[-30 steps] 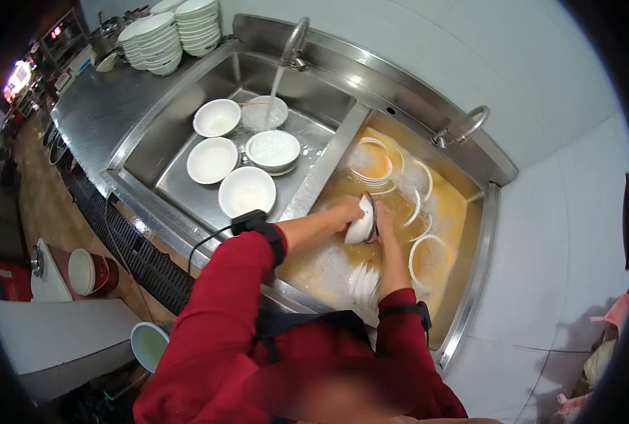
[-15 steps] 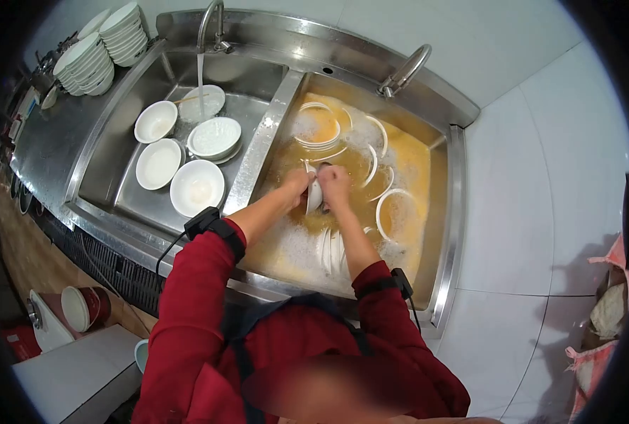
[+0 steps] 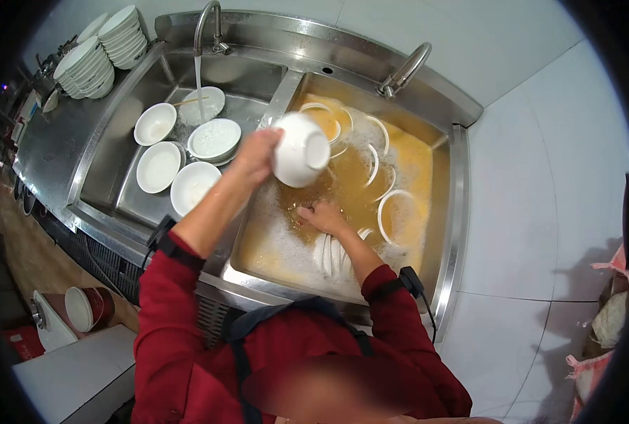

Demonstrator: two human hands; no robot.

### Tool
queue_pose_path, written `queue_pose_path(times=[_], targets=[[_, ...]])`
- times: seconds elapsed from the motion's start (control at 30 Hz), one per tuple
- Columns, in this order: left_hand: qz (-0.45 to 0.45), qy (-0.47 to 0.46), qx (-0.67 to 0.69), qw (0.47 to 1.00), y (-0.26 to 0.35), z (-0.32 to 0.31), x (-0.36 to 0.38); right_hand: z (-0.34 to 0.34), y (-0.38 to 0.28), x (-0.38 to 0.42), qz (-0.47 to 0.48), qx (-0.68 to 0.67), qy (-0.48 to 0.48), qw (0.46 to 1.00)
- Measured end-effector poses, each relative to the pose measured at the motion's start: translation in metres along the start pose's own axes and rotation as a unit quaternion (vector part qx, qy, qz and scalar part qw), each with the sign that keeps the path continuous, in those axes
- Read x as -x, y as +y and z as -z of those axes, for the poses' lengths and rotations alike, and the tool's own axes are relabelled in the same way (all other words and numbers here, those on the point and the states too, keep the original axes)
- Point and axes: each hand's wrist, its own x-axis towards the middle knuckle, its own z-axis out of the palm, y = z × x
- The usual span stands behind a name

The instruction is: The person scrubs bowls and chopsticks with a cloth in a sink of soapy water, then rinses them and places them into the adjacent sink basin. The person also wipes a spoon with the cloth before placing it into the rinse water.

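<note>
My left hand is closed on the rim of a white bowl, raised above the divider and the edge of the soapy water. The bowl is tipped on its side, its base turned to the right. Lower down, my right hand is partly sunk in the cloudy yellow water; its fingertips are hidden, and whether it holds anything does not show. Just below that hand, a row of white bowls leans on edge in the foam. More bowls lie half submerged to the right, one of them a large white bowl.
In the left sink several white bowls sit under a running tap. A steel divider separates the two sinks. Stacked bowls stand on the left counter. A second tap rises behind the right sink.
My left hand has lifted the white bowl out of the soapy water, up and to the left. My right hand has come off the bowl and dropped lower into the water.
</note>
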Motion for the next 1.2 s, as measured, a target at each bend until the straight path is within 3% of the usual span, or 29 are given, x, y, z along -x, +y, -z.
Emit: queue_pose_path(times=[0.03,0.1,0.13,0.2,0.27,0.3,0.33,0.4,0.47,0.53,0.57,0.63,0.7,0.77,0.8,0.83,0.9,0.97,1.03,1.07,1.13,1.17,1.2], targets=[[-0.043,0.023,-0.072,0.996,0.03,0.011,0.011,-0.001,-0.014,0.008,0.001,-0.003,0.0,1.0],[-0.152,0.086,-0.132,0.976,0.077,0.029,0.041,-0.002,-0.035,0.018,-0.032,0.113,0.024,0.993],[-0.173,0.107,-0.15,0.967,0.089,0.043,0.051,-0.019,-0.02,0.0,0.076,0.214,0.078,0.971],[-0.197,0.131,-0.174,0.956,0.1,0.088,0.054,-0.021,-0.023,-0.01,0.075,0.202,0.035,0.976],[-0.095,0.191,-0.392,0.895,0.066,0.158,0.035,-0.024,-0.026,-0.015,0.077,0.193,-0.012,0.978],[-0.123,0.223,-0.492,0.832,0.04,0.181,0.029,-0.025,-0.022,-0.015,0.124,0.166,0.034,0.978],[-0.095,0.2,-0.593,0.774,0.03,0.184,0.036,-0.026,-0.019,-0.013,0.169,0.136,0.079,0.973],[-0.097,0.166,-0.667,0.72,0.007,0.183,0.046,-0.019,-0.024,-0.008,0.158,0.116,0.087,0.977],[-0.046,0.141,-0.706,0.693,-0.009,0.179,0.052,-0.017,-0.019,-0.01,0.149,0.101,0.085,0.98],[-0.025,0.103,-0.747,0.656,-0.021,0.177,0.059,-0.023,0.002,-0.022,0.206,-0.009,0.2,0.958],[-0.016,0.076,-0.767,0.637,-0.025,0.175,0.062,-0.014,0.005,-0.021,0.213,-0.006,0.196,0.957],[0.046,0.056,-0.799,0.597,-0.037,0.179,0.061,0.013,0.007,-0.016,0.108,-0.24,0.153,0.953],[0.066,0.035,-0.753,0.654,-0.026,0.168,0.068,0.022,0.022,-0.019,0.073,-0.409,0.133,0.9],[-0.106,0.12,-0.711,0.685,-0.01,0.129,0.074,0.043,0.025,0.004,0.037,-0.505,0.093,0.857],[-0.271,0.133,-0.615,0.728,-0.009,0.11,0.07,0.047,0.031,0.004,0.038,-0.521,0.1,0.847],[-0.341,0.125,-0.547,0.754,-0.005,0.08,0.064,0.047,0.036,0.005,0.036,-0.536,0.105,0.837],[-0.365,0.054,-0.441,0.818,-0.005,0.014,0.066,0.052,0.021,0.013,0.067,-0.564,0.15,0.809],[-0.276,0.038,-0.46,0.843,-0.034,-0.03,0.056,0.058,0.002,0.022,0.084,-0.576,0.164,0.796],[-0.155,0.135,-0.456,0.866,-0.083,-0.068,0.038,0.066,0.017,0.024,0.072,-0.398,0.13,0.905],[-0.157,0.138,-0.456,0.865,-0.098,-0.079,0.029,0.068,0.006,0.032,0.094,-0.332,0.142,0.928],[0.02,0.303,-0.389,0.87,-0.124,-0.091,0.012,0.059,-0.006,0.036,0.125,-0.319,0.127,0.931],[0.021,0.301,-0.389,0.87,-0.147,-0.077,-0.005,0.053,-0.007,0.04,0.154,-0.306,0.11,0.933],[0.062,0.295,-0.257,0.918,-0.176,-0.057,-0.028,0.035,0.002,0.032,0.153,-0.338,0.093,0.924]])
